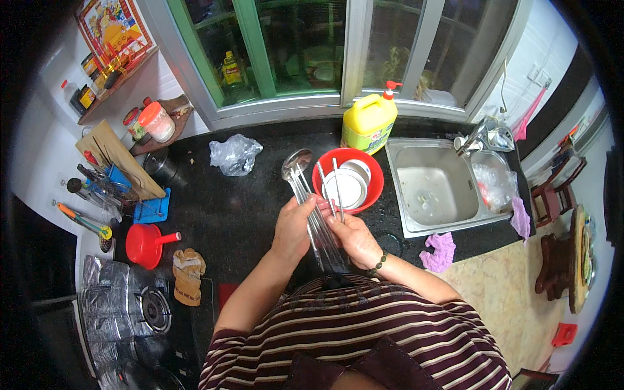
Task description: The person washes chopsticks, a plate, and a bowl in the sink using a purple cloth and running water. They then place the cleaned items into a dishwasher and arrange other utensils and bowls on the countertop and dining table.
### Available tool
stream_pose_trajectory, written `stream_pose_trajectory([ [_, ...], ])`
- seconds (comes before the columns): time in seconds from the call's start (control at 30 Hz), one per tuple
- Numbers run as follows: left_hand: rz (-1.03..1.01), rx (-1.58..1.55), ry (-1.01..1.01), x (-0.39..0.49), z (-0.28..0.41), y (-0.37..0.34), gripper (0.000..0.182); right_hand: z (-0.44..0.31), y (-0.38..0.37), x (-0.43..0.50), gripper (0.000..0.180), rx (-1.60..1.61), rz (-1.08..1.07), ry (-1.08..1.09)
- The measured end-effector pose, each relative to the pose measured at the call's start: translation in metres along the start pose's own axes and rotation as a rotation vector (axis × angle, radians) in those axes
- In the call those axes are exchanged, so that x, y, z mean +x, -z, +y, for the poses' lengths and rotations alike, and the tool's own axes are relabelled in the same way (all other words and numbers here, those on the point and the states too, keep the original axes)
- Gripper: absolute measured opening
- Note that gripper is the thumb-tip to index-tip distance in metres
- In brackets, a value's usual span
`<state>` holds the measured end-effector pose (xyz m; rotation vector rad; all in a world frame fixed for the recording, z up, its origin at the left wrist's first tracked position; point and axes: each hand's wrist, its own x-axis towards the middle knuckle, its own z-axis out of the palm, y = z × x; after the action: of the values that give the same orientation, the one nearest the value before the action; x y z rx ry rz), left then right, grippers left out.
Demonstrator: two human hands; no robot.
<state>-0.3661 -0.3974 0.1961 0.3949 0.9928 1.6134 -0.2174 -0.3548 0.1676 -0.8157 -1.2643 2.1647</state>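
My left hand point(292, 226) is closed around a bundle of metal chopsticks point(319, 234) and a metal ladle point(296, 163), whose bowl points away from me. My right hand point(356, 239) grips a pair of metal chopsticks point(340, 187) that stand apart from the bundle, and its fingers also touch the bundle's right side. Just beyond both hands stands a red plastic basin point(378, 195) with white bowls point(345, 189) in it. The upper ends of the separate pair overlap the basin in the view.
Right of the basin is a steel sink point(434, 195); behind it stands a yellow detergent jug point(368, 124). A clear plastic bag point(236, 153), red dipper point(145, 246), brown cloth point(188, 275) and gas burner point(156, 308) are leftward. Purple cloths point(438, 251) hang at the counter's edge.
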Motion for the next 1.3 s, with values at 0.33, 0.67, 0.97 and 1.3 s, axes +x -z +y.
stream_pose_trajectory([
  [0.33, 0.082, -0.146, 0.161, -0.003, 0.006, 0.01, 0.009, -0.09, 0.017, 0.01, 0.012, -1.106, 0.208, 0.924],
  [0.67, -0.021, -0.214, 0.084, -0.017, 0.028, 0.026, 0.025, -0.072, -0.029, 0.011, 0.027, -1.163, -0.315, 1.122],
  [0.97, 0.128, -0.265, -0.193, -0.031, 0.06, 0.047, 0.011, -0.05, -0.035, 0.037, 0.033, -0.854, -0.439, 0.858],
  [1.3, 0.432, 0.089, -0.839, -0.056, 0.087, 0.034, 0.007, 0.019, -0.059, 0.056, 0.073, 0.302, -0.498, -0.359],
])
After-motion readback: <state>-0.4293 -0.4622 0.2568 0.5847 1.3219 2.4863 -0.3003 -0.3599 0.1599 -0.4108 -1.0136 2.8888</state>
